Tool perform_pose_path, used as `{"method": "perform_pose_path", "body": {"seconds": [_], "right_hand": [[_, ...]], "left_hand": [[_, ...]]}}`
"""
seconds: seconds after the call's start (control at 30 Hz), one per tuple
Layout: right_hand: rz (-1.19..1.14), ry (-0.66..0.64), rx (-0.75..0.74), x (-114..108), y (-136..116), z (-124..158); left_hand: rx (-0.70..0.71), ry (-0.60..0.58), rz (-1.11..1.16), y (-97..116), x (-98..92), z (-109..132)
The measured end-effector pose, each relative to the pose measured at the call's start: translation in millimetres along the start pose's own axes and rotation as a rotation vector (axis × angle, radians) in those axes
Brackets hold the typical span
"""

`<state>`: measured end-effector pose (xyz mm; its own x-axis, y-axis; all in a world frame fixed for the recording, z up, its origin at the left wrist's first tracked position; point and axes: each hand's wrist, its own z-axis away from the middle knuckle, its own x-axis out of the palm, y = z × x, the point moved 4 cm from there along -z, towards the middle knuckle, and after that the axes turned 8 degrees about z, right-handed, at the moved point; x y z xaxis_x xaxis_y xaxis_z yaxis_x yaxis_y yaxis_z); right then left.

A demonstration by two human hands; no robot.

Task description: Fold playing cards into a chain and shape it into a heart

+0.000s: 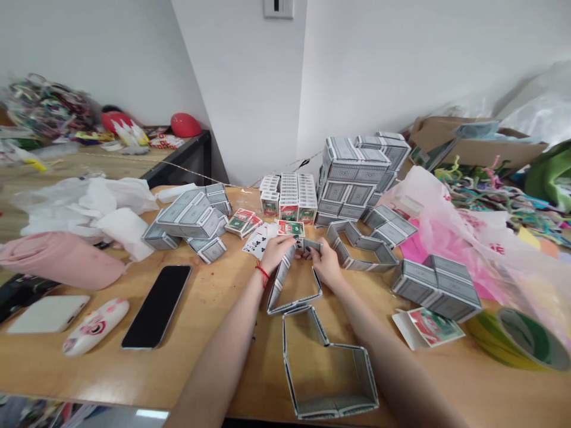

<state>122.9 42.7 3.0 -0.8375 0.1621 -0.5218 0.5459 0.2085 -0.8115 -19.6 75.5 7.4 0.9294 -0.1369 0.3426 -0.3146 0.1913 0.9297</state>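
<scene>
The left hand [276, 252], with a red string [262, 272] on its wrist, and the right hand [326, 263] both hold a card frame [280, 284] in the middle of the table [218, 303]. It stands on its edge just past a second frame [366, 371]; I cannot tell if the two touch. The left fingers are closed on the far end of its left wall. The right thumb and fingers pinch a bit of wall at the far side, with almost no gap, though some fingertips are hidden. The frame looks very light. Its flat parts should be a bit stiff, but the folds should bend easily, and the smooth sides may slip. A hard squeeze could crease it. A soft pinch on the top edge, near a corner, is likely best. Loose cards [257, 239] lie near the left hand.
</scene>
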Motion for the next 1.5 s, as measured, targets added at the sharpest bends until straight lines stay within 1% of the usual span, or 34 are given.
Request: {"method": "perform_pose_path", "body": {"seconds": [0.23,0.4,0.7,0.97,1.17,1.33,1.5], "right_hand": [[0.02,-0.035,-0.035,2,3,-2],[0.07,-0.028,-0.034,1,0,-1],[0.087,-0.044,-0.026,2,0,-2],[0.101,-0.041,-0.04,5,-5,-1],[0.089,-0.052,-0.051,6,-8,0],[0.077,-0.049,-0.054,6,-11,1],[0.098,-0.036,-0.05,7,-13,3]], "left_hand": [[-0.026,-0.019,0.046,-2,0.2,1],[-0.005,-0.017,0.014,-1,-0.9,2],[-0.035,-0.084,0.01,-1,2.1,1],[-0.061,-0.133,0.023,-3,1.4,0],[-0.03,-0.128,-0.033,-2,0.1,-2],[0.053,-0.114,-0.094,2,-0.2,-2],[-0.022,-0.141,-0.025,2,4.3,0]]}}
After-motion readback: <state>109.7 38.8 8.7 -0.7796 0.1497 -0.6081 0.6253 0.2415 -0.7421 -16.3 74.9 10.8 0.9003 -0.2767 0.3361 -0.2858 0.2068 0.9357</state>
